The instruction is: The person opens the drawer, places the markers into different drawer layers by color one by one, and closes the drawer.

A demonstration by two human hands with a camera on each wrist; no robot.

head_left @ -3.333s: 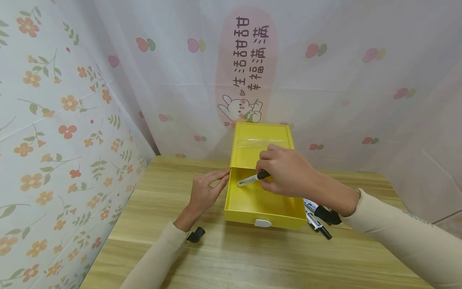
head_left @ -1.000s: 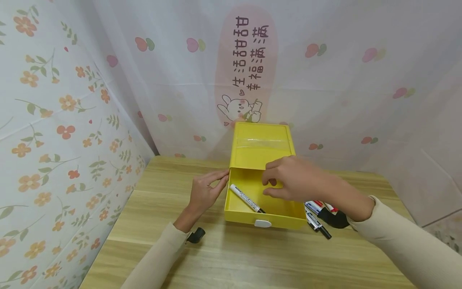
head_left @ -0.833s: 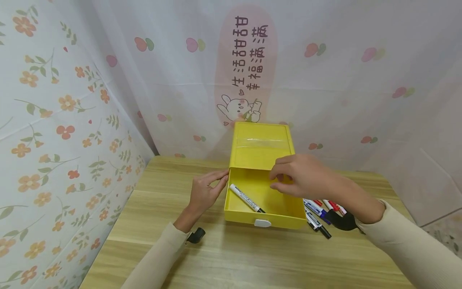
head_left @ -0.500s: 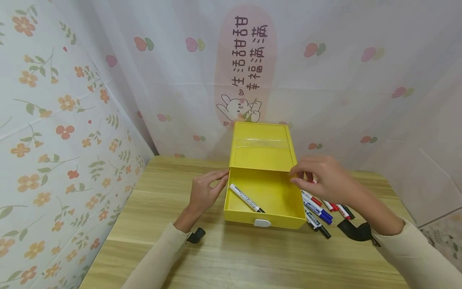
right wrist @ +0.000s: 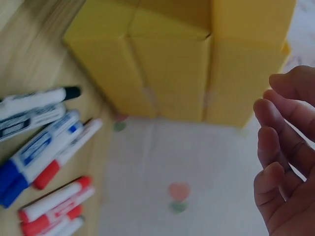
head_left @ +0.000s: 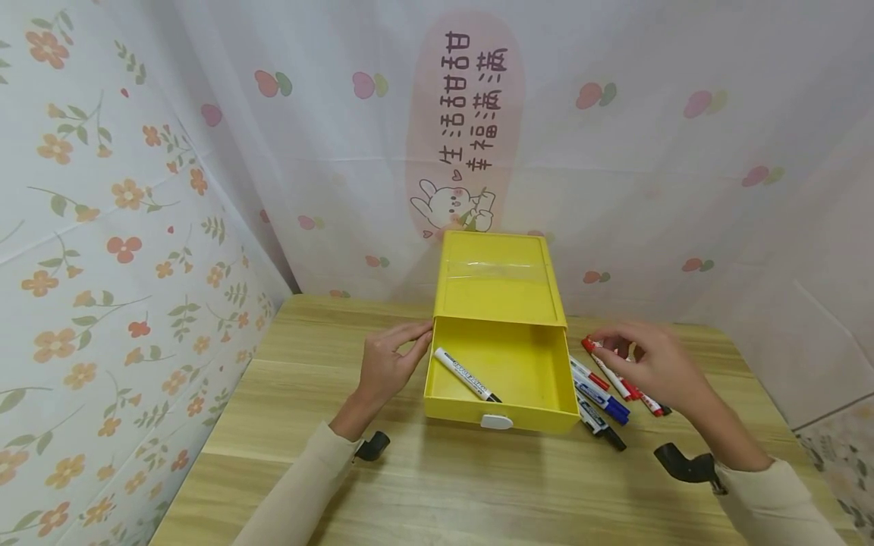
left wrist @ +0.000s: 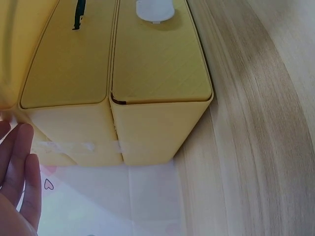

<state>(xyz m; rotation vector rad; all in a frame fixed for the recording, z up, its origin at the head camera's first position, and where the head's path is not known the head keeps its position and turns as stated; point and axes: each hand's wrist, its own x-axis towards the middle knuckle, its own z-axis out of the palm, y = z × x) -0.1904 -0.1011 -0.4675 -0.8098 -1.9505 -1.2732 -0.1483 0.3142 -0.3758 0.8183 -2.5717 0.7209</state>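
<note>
A yellow drawer unit stands on the table with its top drawer pulled out. Inside that drawer a white whiteboard marker with a black tip end lies slanted along the left side. The fingertips of my left hand touch the unit's left side, fingers fairly straight; in the left wrist view they reach in at the left edge. My right hand hovers right of the unit over a pile of markers, holding nothing. Its loosely bent fingers show in the right wrist view, apart from the markers.
Right of the unit lie several markers: blue ones, black-capped ones and red ones. White handles show on the top drawer and a lower drawer. A printed curtain hangs behind the wooden table.
My right hand held a marker over the drawer earlier; the marker now lies inside. The hand has since moved right, out over the marker pile. My left hand has stayed put.
</note>
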